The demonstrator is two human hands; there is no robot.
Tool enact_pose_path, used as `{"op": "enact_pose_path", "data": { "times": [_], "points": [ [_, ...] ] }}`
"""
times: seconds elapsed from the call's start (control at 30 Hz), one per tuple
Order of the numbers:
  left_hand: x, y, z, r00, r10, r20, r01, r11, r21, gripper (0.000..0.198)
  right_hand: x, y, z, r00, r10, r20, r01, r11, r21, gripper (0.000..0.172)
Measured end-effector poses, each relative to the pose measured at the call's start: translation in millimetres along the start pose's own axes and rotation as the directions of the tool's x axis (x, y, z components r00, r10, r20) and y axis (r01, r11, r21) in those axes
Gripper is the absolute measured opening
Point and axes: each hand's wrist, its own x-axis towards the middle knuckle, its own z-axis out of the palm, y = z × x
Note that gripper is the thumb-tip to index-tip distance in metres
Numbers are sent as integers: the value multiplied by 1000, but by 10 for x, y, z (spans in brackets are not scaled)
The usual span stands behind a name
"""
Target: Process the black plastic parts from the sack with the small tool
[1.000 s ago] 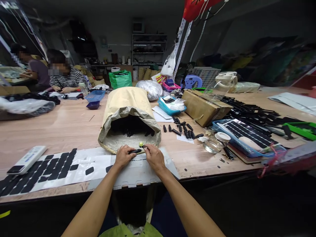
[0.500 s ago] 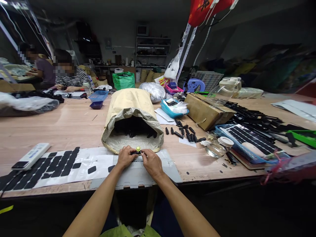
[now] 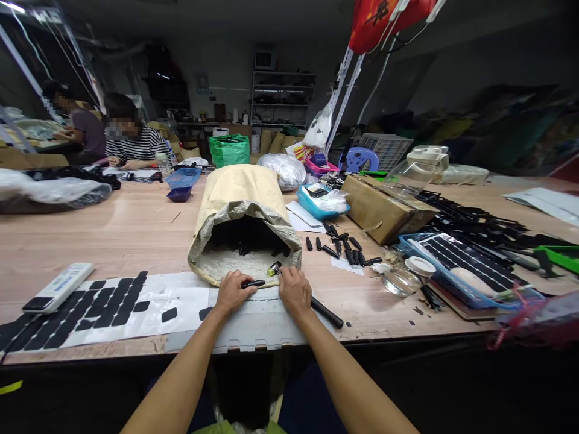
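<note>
My left hand is closed on a small black part, pressing it against the white sheet at the table's near edge. Just to its right, my right hand grips a black-handled tool whose yellow-green head points at the part. The handle sticks out behind the hand to the right. Directly beyond both hands lies a tan sack on its side, its mouth open toward me with several black parts inside.
A white remote and a sheet of black pads lie to the left. Loose black parts, a cardboard box, a glass jar and a solar panel tray stand to the right. Two people sit far left.
My hands were together around the yellow-green piece and the black part. The right hand has drawn away to the right, and the tool's handle now shows behind it. The view shifted slightly.
</note>
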Motion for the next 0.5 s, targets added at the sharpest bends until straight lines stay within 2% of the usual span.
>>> {"op": "enact_pose_path", "data": {
  "times": [0.1,0.17,0.27,0.33,0.4,0.43,0.5],
  "points": [
    [1,30,-59,1000,7,7,-7,999,-36,24,-28,-16,26,1000,-3,-2,3,1000,-28,23],
    [-95,104,-133,999,37,7,-36,994,-106,24,-24,-32,7,1000,-3,10,3,1000,-31,23],
    [-508,270,-214,990,133,53,-111,947,-300,26,-11,-40,-9,1000,-1,11,1,999,-38,21],
    [-928,351,-173,962,204,182,-107,894,-435,27,-10,-39,-1,1000,1,3,-1,999,-41,20],
    [-1344,346,-15,898,237,371,-36,879,-476,26,-15,-39,14,1000,2,-7,-2,999,-42,20],
    [-1513,302,104,864,214,456,12,897,-442,25,-18,-41,19,1000,3,-9,-3,999,-44,20],
    [-1719,137,389,817,45,576,165,937,-307,24,-23,-49,21,1000,5,-7,-6,999,-47,20]
  ]
}}
